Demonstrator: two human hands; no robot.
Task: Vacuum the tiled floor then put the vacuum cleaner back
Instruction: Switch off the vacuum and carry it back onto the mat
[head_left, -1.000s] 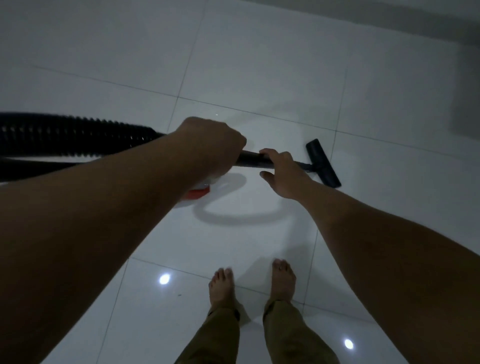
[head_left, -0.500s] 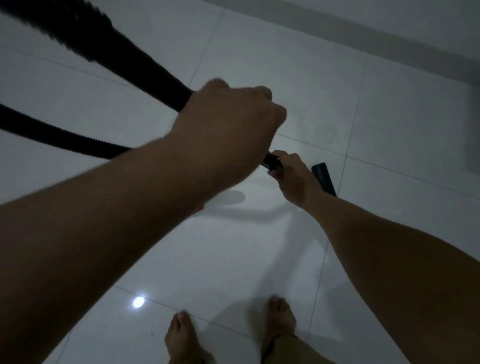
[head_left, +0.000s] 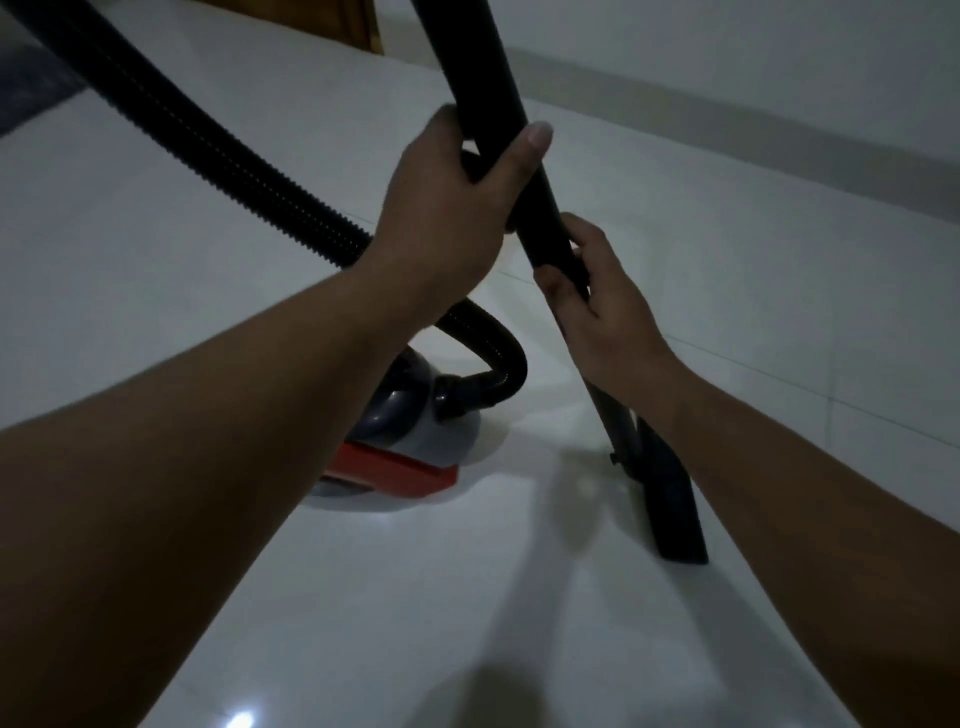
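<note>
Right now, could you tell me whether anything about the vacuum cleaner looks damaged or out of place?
Nothing stands out: both hands, left and right, grip the black wand, and its floor nozzle rests on the tiles.

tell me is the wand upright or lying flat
Nearly upright: the wand rises steeply from the floor head, gripped by both hands.

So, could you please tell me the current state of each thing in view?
left hand: grips wand, upper
right hand: grips wand, lower
wand: steeply raised
floor nozzle: on the tiled floor
hose: looped, attached to canister
canister: standing on floor
</note>
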